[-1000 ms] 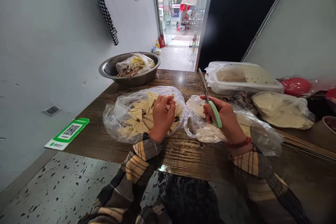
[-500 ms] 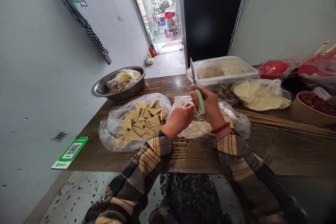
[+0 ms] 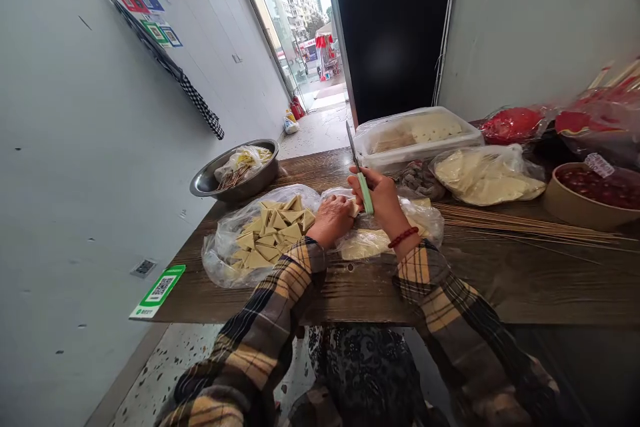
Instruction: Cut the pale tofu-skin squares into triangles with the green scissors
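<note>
My right hand (image 3: 381, 200), with a dark red bracelet at its wrist, is closed round the pale green handle of a knife (image 3: 367, 194). The blade points up and away from me. Beside it my left hand (image 3: 334, 217) is closed, its fingertips pressed on a pale piece of tofu skin (image 3: 354, 206), mostly hidden by the fingers. Both hands are over an open plastic bag (image 3: 433, 219) with flat pale yellow tofu skin sheets (image 3: 364, 244) in it. To the left, many tofu skin triangles (image 3: 270, 235) are heaped on another clear bag (image 3: 216, 255).
A metal basin (image 3: 200, 181) with bagged skewered food stands at the back left. Behind my right hand are a white plastic tub (image 3: 420, 155) and a bag of pale sheets (image 3: 487, 177). Bamboo skewers (image 3: 525, 223) lie at right, near a round bowl (image 3: 575, 203) of red contents.
The view has shifted, so the room appears displaced. The knife stays in my right hand. A pale piece now shows between my left fingertips and the knife handle.
</note>
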`<state>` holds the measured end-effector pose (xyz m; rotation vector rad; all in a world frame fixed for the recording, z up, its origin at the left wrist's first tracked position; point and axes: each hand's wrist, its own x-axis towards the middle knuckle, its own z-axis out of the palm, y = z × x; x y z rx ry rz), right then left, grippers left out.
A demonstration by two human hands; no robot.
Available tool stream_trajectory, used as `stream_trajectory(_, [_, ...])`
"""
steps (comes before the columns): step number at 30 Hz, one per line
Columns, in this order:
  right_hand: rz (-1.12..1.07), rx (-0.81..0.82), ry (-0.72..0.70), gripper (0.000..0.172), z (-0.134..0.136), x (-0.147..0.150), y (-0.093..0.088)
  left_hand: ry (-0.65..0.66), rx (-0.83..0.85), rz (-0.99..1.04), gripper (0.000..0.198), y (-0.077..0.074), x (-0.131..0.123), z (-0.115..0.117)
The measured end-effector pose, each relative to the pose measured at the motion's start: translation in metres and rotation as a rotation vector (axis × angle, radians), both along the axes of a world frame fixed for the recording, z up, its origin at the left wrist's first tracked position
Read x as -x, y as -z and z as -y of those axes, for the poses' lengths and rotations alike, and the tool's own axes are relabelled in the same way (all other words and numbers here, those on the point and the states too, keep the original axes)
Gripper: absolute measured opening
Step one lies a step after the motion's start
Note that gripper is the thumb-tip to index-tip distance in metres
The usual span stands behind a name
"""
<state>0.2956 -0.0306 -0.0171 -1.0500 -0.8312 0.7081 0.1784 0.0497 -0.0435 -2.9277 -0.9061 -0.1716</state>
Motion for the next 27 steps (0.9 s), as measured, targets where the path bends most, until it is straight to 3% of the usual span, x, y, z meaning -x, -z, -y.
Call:
stream_trajectory(4, [-0.016,-0.009,-0.017,0.057,0.001,0.001,-0.002,-0.018,0.013,0.057,0.025,-0.005,0.002,0.002])
stream_trajectory(6, [-0.024,-0.013,-0.023,0.059,0.002,0.002,-0.004,0.012,0.124,0.191,0.025,-0.011,0.008,0.004])
stream_trajectory(9, [-0.051,-0.016,-0.047,0.059,0.004,0.003,-0.006,0.025,0.545,0.624,0.022,-0.020,0.024,0.006])
stream_trajectory(11, [-0.060,-0.018,-0.063,0.058,0.006,0.005,-0.007,-0.045,0.822,0.905,0.023,-0.027,0.037,0.007])
stream_trajectory(16, [-0.020,-0.002,-0.103,0.057,0.011,0.012,-0.005,-0.186,1.196,1.306,0.029,-0.038,0.068,0.007])
stream_trajectory(20, [0.083,0.065,-0.229,0.057,0.016,0.023,-0.007,-0.250,1.327,1.465,0.026,-0.041,0.087,0.006])
stream_trajectory(27, [0.568,0.225,-0.405,0.052,0.021,0.040,0.000,-0.312,1.350,1.728,0.017,-0.034,0.108,-0.005])
